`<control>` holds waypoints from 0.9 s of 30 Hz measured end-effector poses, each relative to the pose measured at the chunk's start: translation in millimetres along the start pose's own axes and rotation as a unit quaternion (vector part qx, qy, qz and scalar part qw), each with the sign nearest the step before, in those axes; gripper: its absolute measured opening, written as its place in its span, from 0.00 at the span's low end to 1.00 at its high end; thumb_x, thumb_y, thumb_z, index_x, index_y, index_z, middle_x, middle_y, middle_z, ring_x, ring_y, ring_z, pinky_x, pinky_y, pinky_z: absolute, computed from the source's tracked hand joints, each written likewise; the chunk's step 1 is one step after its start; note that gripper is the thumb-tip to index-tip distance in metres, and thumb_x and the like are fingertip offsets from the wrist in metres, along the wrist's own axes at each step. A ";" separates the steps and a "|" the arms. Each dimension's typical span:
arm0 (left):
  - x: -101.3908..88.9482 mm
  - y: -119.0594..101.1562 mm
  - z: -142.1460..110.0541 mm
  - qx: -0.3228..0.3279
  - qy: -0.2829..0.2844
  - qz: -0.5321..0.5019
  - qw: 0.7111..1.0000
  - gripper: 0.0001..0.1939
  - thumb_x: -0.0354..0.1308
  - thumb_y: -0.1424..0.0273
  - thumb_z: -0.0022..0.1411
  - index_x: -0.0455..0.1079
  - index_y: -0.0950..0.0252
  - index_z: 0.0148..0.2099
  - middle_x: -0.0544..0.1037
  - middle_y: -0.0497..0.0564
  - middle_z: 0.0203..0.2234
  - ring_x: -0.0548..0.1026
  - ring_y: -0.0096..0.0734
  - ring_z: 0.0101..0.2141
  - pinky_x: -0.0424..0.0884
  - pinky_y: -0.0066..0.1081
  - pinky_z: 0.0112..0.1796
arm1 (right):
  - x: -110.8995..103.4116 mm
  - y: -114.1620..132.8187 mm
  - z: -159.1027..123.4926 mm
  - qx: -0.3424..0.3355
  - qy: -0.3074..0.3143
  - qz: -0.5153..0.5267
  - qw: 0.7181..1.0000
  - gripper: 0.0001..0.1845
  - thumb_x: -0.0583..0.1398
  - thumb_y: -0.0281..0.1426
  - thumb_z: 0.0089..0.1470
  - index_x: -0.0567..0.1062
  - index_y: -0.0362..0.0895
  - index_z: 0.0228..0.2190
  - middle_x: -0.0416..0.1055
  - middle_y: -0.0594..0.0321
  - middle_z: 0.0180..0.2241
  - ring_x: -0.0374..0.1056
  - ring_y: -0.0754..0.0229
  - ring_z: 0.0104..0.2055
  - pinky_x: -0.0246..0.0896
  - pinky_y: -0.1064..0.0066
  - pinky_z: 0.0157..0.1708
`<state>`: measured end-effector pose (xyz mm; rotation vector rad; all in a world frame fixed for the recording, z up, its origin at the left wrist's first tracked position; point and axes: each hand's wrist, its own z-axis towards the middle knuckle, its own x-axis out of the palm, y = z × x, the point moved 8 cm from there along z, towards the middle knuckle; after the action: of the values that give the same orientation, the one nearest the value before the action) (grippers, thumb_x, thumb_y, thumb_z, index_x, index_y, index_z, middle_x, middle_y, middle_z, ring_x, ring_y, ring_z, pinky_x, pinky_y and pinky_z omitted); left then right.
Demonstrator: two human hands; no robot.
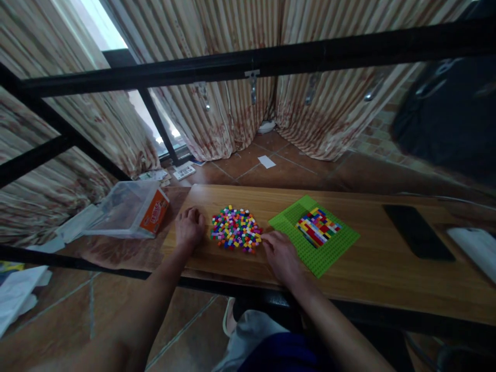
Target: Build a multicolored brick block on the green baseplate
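Fingers of the right hand (280, 255) are drawn close together, their tips at the right edge of a loose pile of small bricks (235, 228); whether they pinch a brick, I cannot tell. Just beside the pile's left edge, the left hand (188, 227) rests on the wooden table (222, 266), its fingers curled and slightly apart at the knuckles; their tips are too unclear to show whether anything is held.

The pile, the landmark here, is spread in a rough oval of red, yellow, green, blue, pink, white and orange pieces. To its right, beyond the right hand's fingertips, a green studded baseplate (318, 262) lies turned cornerwise, bearing a multicolored patch of fitted bricks (318, 227). Farther right of the pile are a flat dark slab (418, 232) and a white object (475, 252). Well to the pile's left sits a clear plastic box (124, 204) with an orange label. Beyond the pile, a white paper (266, 161) lies on the tiled floor before striped curtains (220, 113).
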<state>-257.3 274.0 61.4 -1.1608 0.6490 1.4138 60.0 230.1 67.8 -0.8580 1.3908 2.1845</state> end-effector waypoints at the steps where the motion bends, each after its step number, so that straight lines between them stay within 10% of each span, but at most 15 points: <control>1: 0.9 0.4 0.1 0.000 0.003 0.000 1.000 0.20 0.51 0.64 0.64 0.72 0.69 0.53 0.76 0.64 0.50 0.72 0.54 0.52 0.65 0.49 0.56 | 3.9 0.5 1.6 -0.006 0.012 -0.006 1.000 0.14 0.54 0.25 0.62 0.80 0.48 0.38 0.76 0.58 0.39 0.70 0.55 0.43 0.65 0.63 0.47; 27: -1.7 -2.5 2.3 0.003 0.013 -0.006 1.000 0.20 0.50 0.64 0.64 0.72 0.69 0.52 0.76 0.65 0.51 0.72 0.53 0.52 0.64 0.48 0.56 | 1.9 -4.1 -8.8 -0.006 0.024 -0.099 0.995 0.12 0.55 0.26 0.62 0.77 0.47 0.32 0.73 0.57 0.36 0.67 0.53 0.41 0.63 0.61 0.45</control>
<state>-255.8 275.9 64.3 -1.1779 0.6623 1.3885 63.6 223.9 61.0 -1.0138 1.2580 2.0368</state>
